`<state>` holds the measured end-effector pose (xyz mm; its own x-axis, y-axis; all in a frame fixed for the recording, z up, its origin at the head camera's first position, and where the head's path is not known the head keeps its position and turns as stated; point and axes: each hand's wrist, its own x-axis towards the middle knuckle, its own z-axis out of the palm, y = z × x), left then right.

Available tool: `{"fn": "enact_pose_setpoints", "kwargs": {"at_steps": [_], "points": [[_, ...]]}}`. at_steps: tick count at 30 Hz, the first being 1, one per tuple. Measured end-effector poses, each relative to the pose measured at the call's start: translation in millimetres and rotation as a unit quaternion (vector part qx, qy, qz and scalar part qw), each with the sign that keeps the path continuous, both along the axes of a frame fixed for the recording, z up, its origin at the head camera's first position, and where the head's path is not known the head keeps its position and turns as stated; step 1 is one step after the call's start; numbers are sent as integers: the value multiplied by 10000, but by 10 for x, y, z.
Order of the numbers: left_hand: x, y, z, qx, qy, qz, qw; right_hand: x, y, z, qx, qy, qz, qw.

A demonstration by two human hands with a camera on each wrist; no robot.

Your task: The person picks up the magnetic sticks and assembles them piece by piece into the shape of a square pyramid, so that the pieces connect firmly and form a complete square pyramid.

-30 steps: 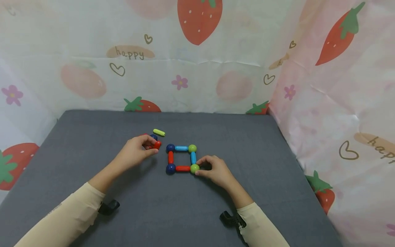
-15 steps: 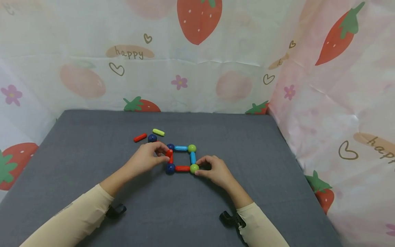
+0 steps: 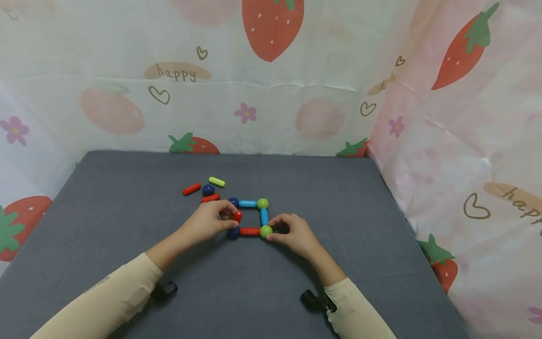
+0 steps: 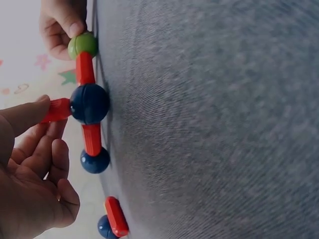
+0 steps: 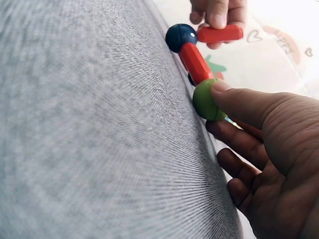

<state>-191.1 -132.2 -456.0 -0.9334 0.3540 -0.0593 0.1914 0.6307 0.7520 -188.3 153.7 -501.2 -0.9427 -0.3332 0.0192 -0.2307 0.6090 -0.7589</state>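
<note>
A square of rods and balls lies on the grey table (image 3: 338,197), with blue balls at its left corners and green balls at its right ones. My left hand (image 3: 207,221) pinches a red rod (image 3: 238,216) that stands up from the near-left blue ball (image 3: 233,233). In the left wrist view the rod (image 4: 59,109) touches that ball (image 4: 89,103), held between thumb and fingers of the left hand (image 4: 35,174). With thumb and fingertips my right hand (image 3: 296,234) holds the near-right green ball (image 3: 266,231), also seen in the right wrist view (image 5: 207,99).
Beyond my left hand lie two loose red rods (image 3: 192,189) (image 3: 210,198), a loose blue ball (image 3: 208,189) and a yellow-green rod (image 3: 217,181). A patterned cloth (image 3: 271,108) hangs behind the table and along its right side.
My left hand has moved right and nearer with the red rod, from beside the loose pieces to the square's near-left ball. The right hand has stayed at the green ball.
</note>
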Motion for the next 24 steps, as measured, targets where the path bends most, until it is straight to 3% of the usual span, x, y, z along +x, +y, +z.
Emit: {"fn": "enact_pose_setpoints", "kwargs": {"at_steps": [15,24], "points": [[44,-3,-11,40,-100,11,9999,10,-4,-6,-15,-55,-51,10000],[15,-38,-56,44,-13,-59,10000,14,-6,-6,-68,-55,-85,9999]]}}
